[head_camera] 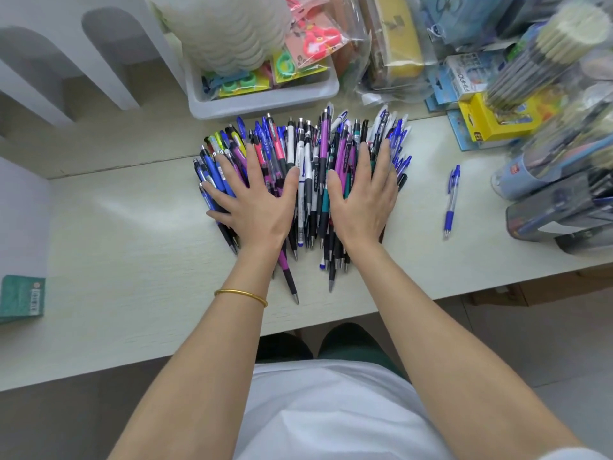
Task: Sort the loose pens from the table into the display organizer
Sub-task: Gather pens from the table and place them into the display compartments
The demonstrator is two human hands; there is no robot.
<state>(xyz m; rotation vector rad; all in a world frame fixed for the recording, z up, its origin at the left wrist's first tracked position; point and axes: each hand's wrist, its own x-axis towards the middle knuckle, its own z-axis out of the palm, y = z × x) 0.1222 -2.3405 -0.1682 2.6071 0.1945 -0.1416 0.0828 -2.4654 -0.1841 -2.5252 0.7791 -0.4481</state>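
The pale wood-grain table (132, 260) carries a wide heap of loose plastic click pens (311, 154), blue, purple, black and white. They lie side by side, with the long axis running away from the person and the tips toward the body. Both hands lie flat on this heap: the left hand (255, 200) and the right hand (363, 197) press down with straight, spread fingers and grasp nothing. The dark, blurred display organizer (564, 194) stands at the far right, so the right hand is nearer to it. A grey plastic tray (265, 101) sits just behind the heap. One single blue pen (451, 200) lies apart, between heap and organizer.
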